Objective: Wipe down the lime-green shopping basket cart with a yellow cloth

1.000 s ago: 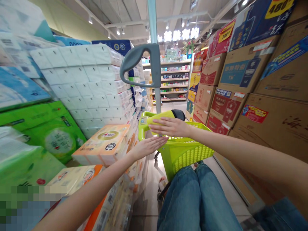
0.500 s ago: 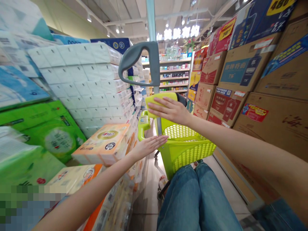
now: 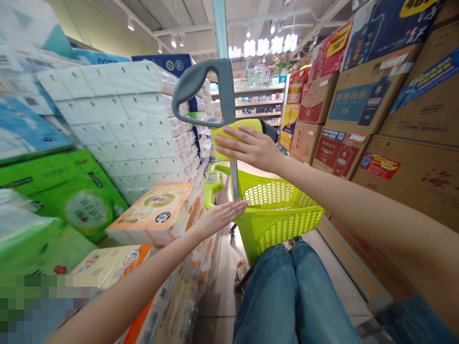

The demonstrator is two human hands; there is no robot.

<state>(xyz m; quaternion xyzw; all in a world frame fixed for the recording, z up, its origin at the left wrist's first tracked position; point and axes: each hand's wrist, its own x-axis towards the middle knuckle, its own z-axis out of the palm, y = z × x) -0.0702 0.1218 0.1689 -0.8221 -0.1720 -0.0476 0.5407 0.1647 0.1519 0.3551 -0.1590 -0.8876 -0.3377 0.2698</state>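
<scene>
Your right grip (image 3: 251,148) lies nearly flat over the yellow pad (image 3: 252,124), mid-frame, across the pole (image 3: 234,177) below the grey loop handle (image 3: 226,91); whether your thumb clasps behind, I cannot tell. Your left grip (image 3: 225,215) is straight-fingered at the lime-green cart (image 3: 290,227), clasping nothing visible. With fingers so uncurled, the pad could slip downward if your pressure eases.

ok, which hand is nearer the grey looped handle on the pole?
Right. The right hand, fingers across a yellow, black-ended object, is just below the grey looped handle; the left hand is lower, near the lime-green plastic basket.
</scene>
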